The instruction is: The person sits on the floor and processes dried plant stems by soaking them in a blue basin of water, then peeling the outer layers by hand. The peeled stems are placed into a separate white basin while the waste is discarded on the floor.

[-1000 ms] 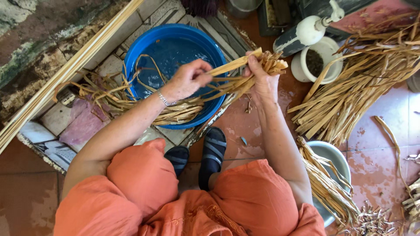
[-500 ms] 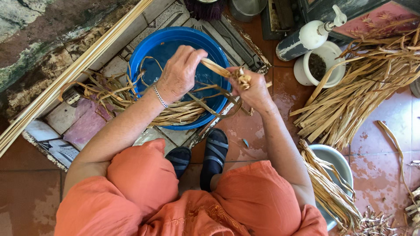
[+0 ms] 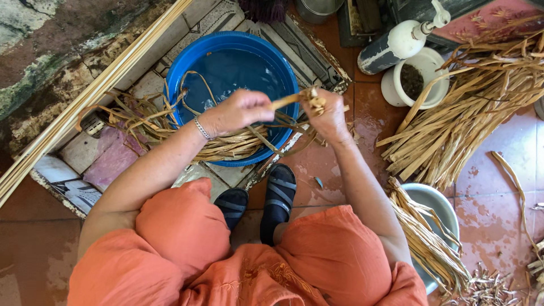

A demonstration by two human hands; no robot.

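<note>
Blue basin [image 3: 187, 68] of water set ahead of knees, wet fibre strands [image 3: 226, 148] draped over near rim. Large heap of dry strips [image 3: 470, 107] laid at right, well apart. Twisted strip [image 3: 294, 99] held above basin, long axis roughly level, running left-right between 2 hands. Left hand [image 3: 238, 110] clenched on its left part; right hand [image 3: 328, 116] closed around bunched right end. White pot [image 3: 416, 85] and spray bottle [image 3: 396, 42] stood beyond. Nothing seen between hands.
</note>
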